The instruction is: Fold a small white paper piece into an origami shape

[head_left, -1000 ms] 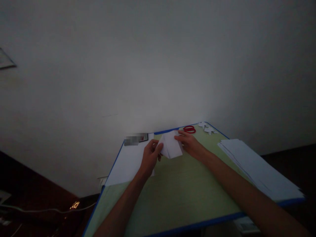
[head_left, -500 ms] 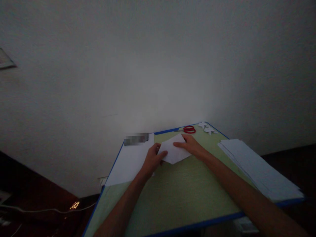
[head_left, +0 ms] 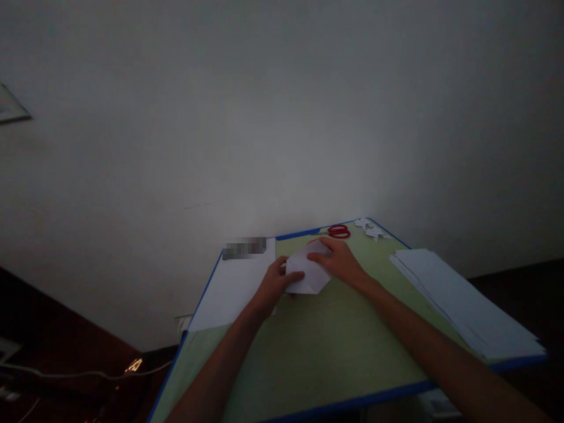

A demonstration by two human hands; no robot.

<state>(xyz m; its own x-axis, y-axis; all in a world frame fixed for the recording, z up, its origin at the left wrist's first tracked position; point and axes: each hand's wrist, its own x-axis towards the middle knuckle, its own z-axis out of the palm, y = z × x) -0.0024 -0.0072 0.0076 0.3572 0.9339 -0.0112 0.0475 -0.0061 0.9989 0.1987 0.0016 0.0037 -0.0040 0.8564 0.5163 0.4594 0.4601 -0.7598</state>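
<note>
Nearly closed, the fingers [head_left: 295,275] of the left hand [head_left: 269,286] and right hand [head_left: 342,262] pinch a folded white paper [head_left: 312,281] between them over the table [head_left: 335,346], with a white sheet [head_left: 233,288] to their left, red-handled scissors [head_left: 338,231] beyond them, and paper scraps [head_left: 375,234] farther off to their right.

We seem to be in a room of a home, judging by the plain wall [head_left: 286,129] up top, framed piece [head_left: 12,110] at upper left and green-topped table [head_left: 335,352] at lower centre.

Both arms [head_left: 409,326] outstretched, fingers [head_left: 326,242] pinched
</note>
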